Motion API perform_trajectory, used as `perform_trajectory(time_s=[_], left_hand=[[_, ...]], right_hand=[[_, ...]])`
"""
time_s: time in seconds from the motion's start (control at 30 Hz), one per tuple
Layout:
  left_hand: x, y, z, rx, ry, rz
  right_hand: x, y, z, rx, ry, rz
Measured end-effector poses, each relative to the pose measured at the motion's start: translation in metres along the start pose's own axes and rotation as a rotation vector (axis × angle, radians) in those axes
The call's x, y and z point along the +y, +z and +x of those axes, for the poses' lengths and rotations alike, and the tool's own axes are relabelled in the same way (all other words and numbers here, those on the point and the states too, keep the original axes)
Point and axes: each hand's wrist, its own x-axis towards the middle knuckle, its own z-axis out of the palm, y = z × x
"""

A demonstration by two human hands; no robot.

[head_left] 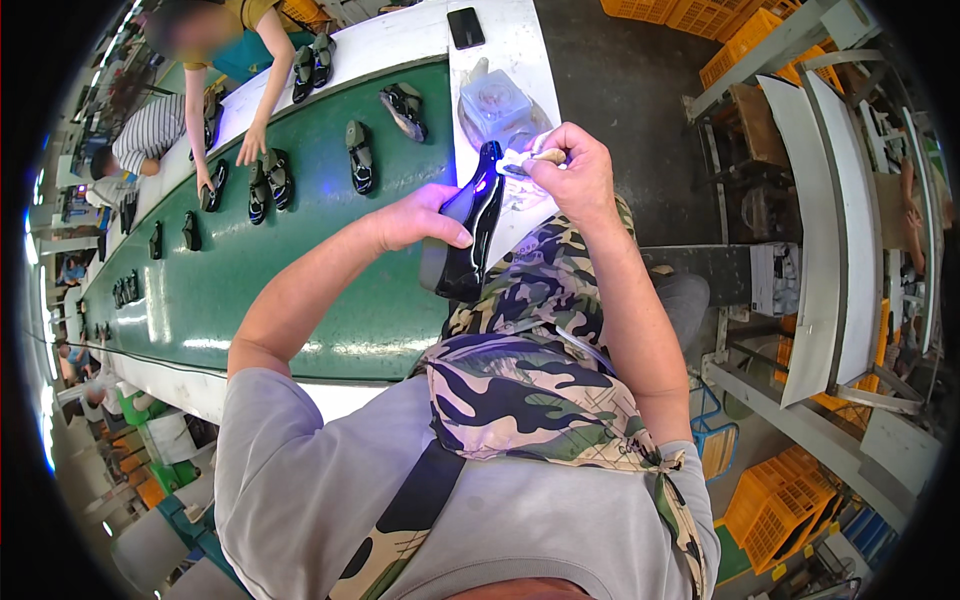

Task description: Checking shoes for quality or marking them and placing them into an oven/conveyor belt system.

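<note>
My left hand [425, 218] grips a shoe [480, 225] from its left side, thumb across it, and its glossy black sole faces up. The shoe is tilted, its narrow end pointing away from me over the white table edge. My right hand [582, 172], fingers pinched, holds a crumpled white cloth [513, 163] against or very close to the shoe's far end. A small tan piece also shows between those fingers; I cannot tell what it is. Just beyond the shoe stands a translucent bluish container [496, 104] on the white ledge.
A green conveyor belt [330, 270] carries several dark shoes, including one pair [270, 185]. Across it a co-worker's hands [253, 143] reach over the shoes. A phone [465, 28] lies on the far ledge. Orange crates [783, 503] and a metal rack [835, 240] stand to the right.
</note>
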Motion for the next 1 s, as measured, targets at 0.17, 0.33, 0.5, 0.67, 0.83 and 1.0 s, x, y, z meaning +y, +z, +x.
perform_trajectory(time_s=[0.17,0.33,0.5,0.67,0.83,1.0], left_hand=[[-0.003,0.001,0.002,0.051,-0.055,-0.214],[-0.003,0.002,0.005,0.086,-0.044,-0.391],[-0.005,0.000,0.007,0.144,-0.033,-0.433],[-0.007,0.000,0.009,0.199,-0.017,-0.447],[-0.010,-0.004,0.012,0.212,-0.056,-0.499],[-0.010,0.001,0.016,0.223,-0.051,-0.551]], right_hand=[[0.004,0.001,-0.007,-0.067,0.044,-0.051],[0.012,0.007,-0.014,-0.097,0.025,0.026],[0.005,0.011,-0.020,-0.129,0.079,0.095],[-0.004,0.010,-0.024,-0.149,0.127,0.103],[-0.006,0.004,-0.027,-0.193,0.161,0.062],[-0.009,-0.002,-0.030,-0.194,0.147,0.028]])
